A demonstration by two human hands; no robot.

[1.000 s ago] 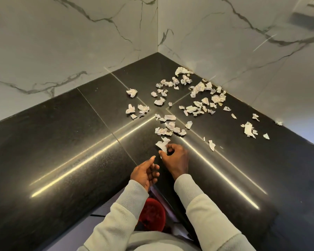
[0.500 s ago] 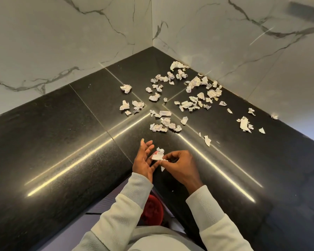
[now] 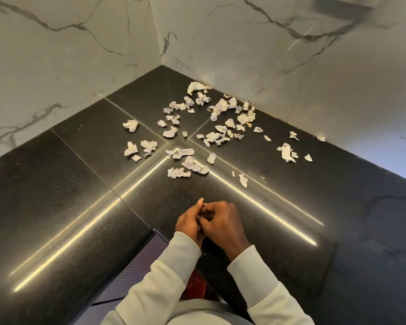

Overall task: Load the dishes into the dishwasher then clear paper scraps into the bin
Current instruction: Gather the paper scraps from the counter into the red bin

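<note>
Several crumpled white paper scraps lie scattered on the black stone counter, mostly toward its back corner. The nearest clump lies a little beyond my hands. My left hand and my right hand are pressed together over the counter's inner front corner. The left hand's fingers curl around a scrap, and the right hand's fingertips are tucked into the same spot. Only a sliver of that scrap shows between them.
A red bin shows below the counter edge, between my sleeves. White marble walls close the corner behind the scraps. A few stray scraps lie to the right along the wall.
My right hand picked a scrap off the counter and brought it back to my left palm. The left hand, open half a second ago, has closed over it.
</note>
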